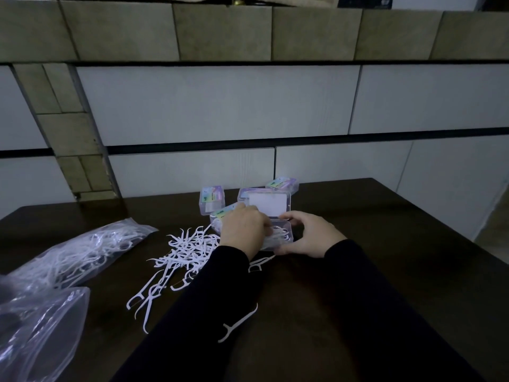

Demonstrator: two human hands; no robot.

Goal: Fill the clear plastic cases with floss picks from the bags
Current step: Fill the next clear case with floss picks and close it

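An open clear plastic case (286, 230) lies on the dark table (371, 244), with white floss picks inside and its lid (265, 204) standing up behind. My right hand (308, 237) grips the case's right side. My left hand (243, 230) reaches into the case over the picks; its fingertips are hidden, so what they hold cannot be seen. A loose pile of white floss picks (190, 249) is spread just left of the case. A clear bag of floss picks (80, 255) lies at the left.
Closed cases with colourful labels stand behind: one (212, 198) at the left, one (283, 184) at the back right, another (223, 215) under my left hand. A crumpled clear bag (38, 334) lies at the front left. Single picks (238, 323) lie near my sleeves. A tiled wall rises behind.
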